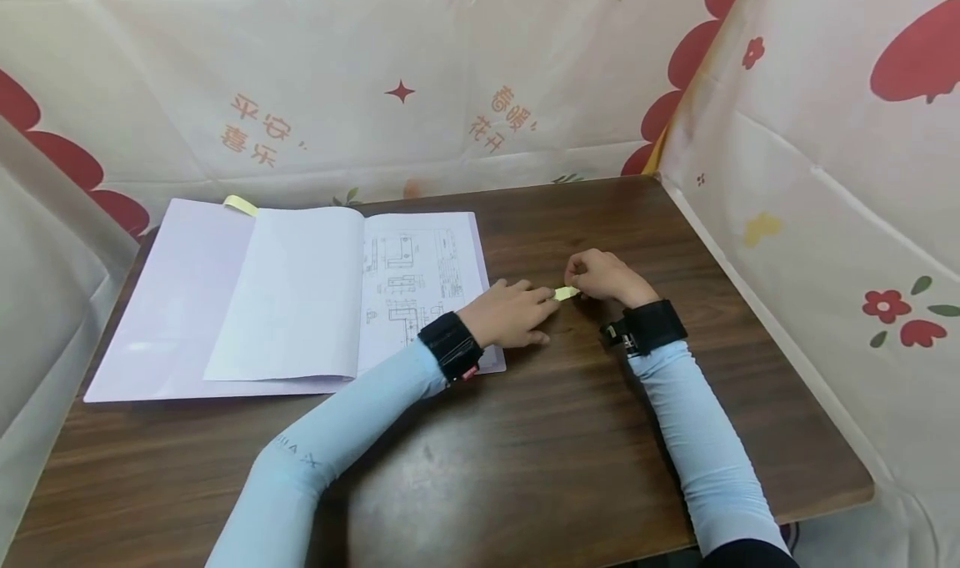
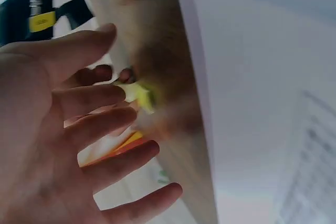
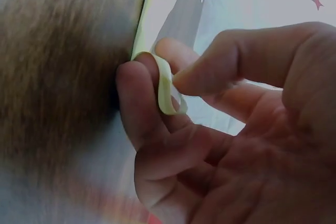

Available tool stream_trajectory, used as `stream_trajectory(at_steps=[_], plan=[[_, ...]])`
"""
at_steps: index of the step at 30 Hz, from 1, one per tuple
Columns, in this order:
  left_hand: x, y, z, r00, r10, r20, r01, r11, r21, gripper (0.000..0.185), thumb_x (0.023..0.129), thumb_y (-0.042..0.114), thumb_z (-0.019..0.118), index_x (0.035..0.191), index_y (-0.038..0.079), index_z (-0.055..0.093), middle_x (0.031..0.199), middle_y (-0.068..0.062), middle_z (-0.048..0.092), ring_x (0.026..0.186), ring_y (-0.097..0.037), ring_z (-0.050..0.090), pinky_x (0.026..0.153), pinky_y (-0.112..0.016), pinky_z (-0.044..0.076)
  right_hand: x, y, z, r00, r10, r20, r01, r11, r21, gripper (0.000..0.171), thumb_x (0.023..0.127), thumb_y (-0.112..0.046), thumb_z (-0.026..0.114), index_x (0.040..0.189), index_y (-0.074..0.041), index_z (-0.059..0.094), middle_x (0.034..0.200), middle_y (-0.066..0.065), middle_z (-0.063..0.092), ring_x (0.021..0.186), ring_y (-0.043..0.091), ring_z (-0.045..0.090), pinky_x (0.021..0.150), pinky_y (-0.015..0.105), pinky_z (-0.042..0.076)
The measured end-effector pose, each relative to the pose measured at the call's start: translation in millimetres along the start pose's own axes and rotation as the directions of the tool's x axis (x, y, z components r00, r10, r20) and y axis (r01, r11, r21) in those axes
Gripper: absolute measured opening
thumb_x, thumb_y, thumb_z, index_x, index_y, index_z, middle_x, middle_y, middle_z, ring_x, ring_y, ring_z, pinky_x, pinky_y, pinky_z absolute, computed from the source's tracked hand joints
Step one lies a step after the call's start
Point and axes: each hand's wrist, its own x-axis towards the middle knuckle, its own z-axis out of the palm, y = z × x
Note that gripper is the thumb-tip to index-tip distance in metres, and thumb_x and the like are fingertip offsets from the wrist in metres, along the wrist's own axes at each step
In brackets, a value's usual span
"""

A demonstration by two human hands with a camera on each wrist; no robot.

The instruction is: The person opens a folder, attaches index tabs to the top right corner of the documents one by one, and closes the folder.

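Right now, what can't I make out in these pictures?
Head view: the lettering on the drawing page is too small to read; the black wristband covers some of its lower part.
Head view: the bottom edge cuts off the left sleeve.
Left wrist view: blur hides whether the left hand touches the yellow strip.
Right wrist view: the right hand hides part of that strip.

The left wrist view blurs the yellow strip [image 2: 144,97].
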Motion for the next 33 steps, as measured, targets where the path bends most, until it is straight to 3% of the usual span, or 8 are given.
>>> stream_trajectory(at_steps=[5, 11, 19, 22, 26, 33], plan=[[11.1, -1.3, 3.8, 0.998, -0.02, 0.051, 0.022, 0.999, -0.036, 0.064, 0.104, 0.063, 0.044, 0.152, 0.021, 0.052, 0.158, 0.003, 0.048, 0.131, -0.022, 0.054, 0.104, -0.047, 0.05, 3, 1, 1, 0.999, -0.039, -0.008, 0.039, 0.999, -0.015, 0.019, 0.102, -0.012, 0.051, 0.101, -0.009, 0.07, 0.089, 0.011, 0.067, 0.071, 0.021, 0.059, 0.063, 0.031, 0.044], [14.0, 0.1, 5.7, 0.998, -0.019, 0.054, 0.022, 0.999, -0.048, 0.063, 0.103, 0.062, 0.048, 0.151, 0.021, 0.052, 0.159, 0.003, 0.047, 0.131, -0.021, 0.052, 0.101, -0.045, 0.051, 0, 8, -1, 0.994, -0.097, -0.052, 0.095, 0.995, -0.038, 0.023, 0.1, -0.011, 0.051, 0.094, -0.009, 0.074, 0.078, 0.007, 0.066, 0.068, 0.021, 0.056, 0.063, 0.031, 0.043], [15.1, 2.3, 8.9, 0.997, -0.028, 0.065, 0.032, 0.997, -0.067, 0.068, 0.102, 0.062, 0.05, 0.156, 0.021, 0.046, 0.164, 0.002, 0.041, 0.143, -0.025, 0.044, 0.11, -0.052, 0.046, 0, 10, 1, 0.995, 0.0, -0.101, -0.006, 0.998, -0.061, 0.038, 0.093, -0.041, 0.073, 0.08, -0.005, 0.077, 0.067, 0.003, 0.061, 0.064, 0.019, 0.055, 0.058, 0.03, 0.043], [14.7, 1.8, 8.0, 0.997, -0.042, 0.058, 0.045, 0.997, -0.063, 0.067, 0.102, 0.062, 0.05, 0.155, 0.02, 0.048, 0.163, 0.002, 0.043, 0.142, -0.024, 0.045, 0.109, -0.052, 0.047, 4, 9, 1, 0.993, -0.013, -0.119, 0.004, 0.997, -0.076, 0.034, 0.088, -0.038, 0.081, 0.075, -0.007, 0.074, 0.066, 0.003, 0.061, 0.065, 0.021, 0.054, 0.059, 0.031, 0.042], [15.0, 1.7, 7.4, 0.998, -0.05, 0.045, 0.053, 0.997, -0.057, 0.065, 0.102, 0.06, 0.051, 0.152, 0.019, 0.051, 0.158, 0.003, 0.047, 0.136, -0.023, 0.048, 0.105, -0.049, 0.05, 7, 12, -1, 0.988, -0.056, -0.142, 0.047, 0.997, -0.064, 0.021, 0.087, -0.023, 0.083, 0.086, -0.007, 0.07, 0.075, 0.006, 0.064, 0.069, 0.023, 0.053, 0.062, 0.032, 0.042], [16.0, 0.3, 7.2, 0.999, -0.044, 0.02, 0.045, 0.997, -0.06, 0.062, 0.102, 0.059, 0.053, 0.148, 0.018, 0.054, 0.147, 0.004, 0.054, 0.125, -0.021, 0.052, 0.098, -0.043, 0.053, 11, 22, -8, 0.996, -0.003, -0.085, 0.006, 0.999, 0.034, 0.017, 0.091, -0.018, 0.078, 0.094, -0.002, 0.074, 0.077, 0.008, 0.07, 0.068, 0.022, 0.057, 0.06, 0.031, 0.046]])
